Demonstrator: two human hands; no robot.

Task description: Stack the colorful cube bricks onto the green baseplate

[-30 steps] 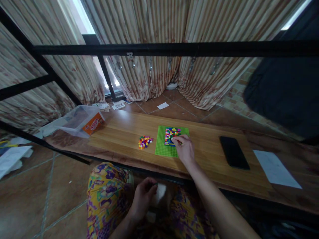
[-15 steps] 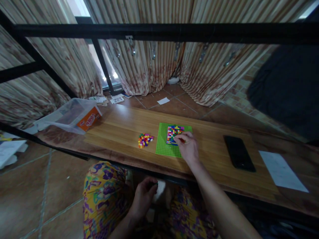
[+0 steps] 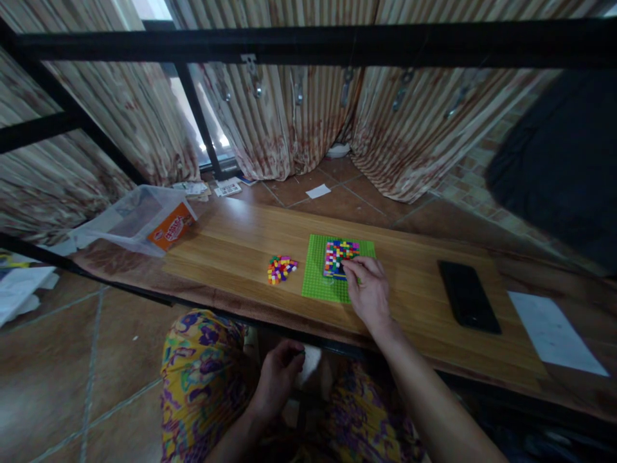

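A green baseplate (image 3: 318,283) lies on the wooden table (image 3: 231,247), with a patch of small coloured bricks (image 3: 340,252) pressed onto its far right part. My right hand (image 3: 369,289) rests over the plate's near right corner, fingers curled in a pinch at the patch's edge; what they hold is too small to make out. A loose pile of coloured bricks (image 3: 280,267) sits just left of the plate. My left hand (image 3: 279,379) is down in my lap below the table edge, fingers curled shut round something hidden.
A clear plastic tub with an orange label (image 3: 144,222) stands at the table's left end. A black phone (image 3: 468,296) and a white sheet of paper (image 3: 554,334) lie to the right. A black metal frame (image 3: 308,45) crosses overhead; curtains hang behind.
My right hand has shifted slightly along the near edge of the brick patch. My head has tipped a little, moving the view. The left hand has stayed in my lap.
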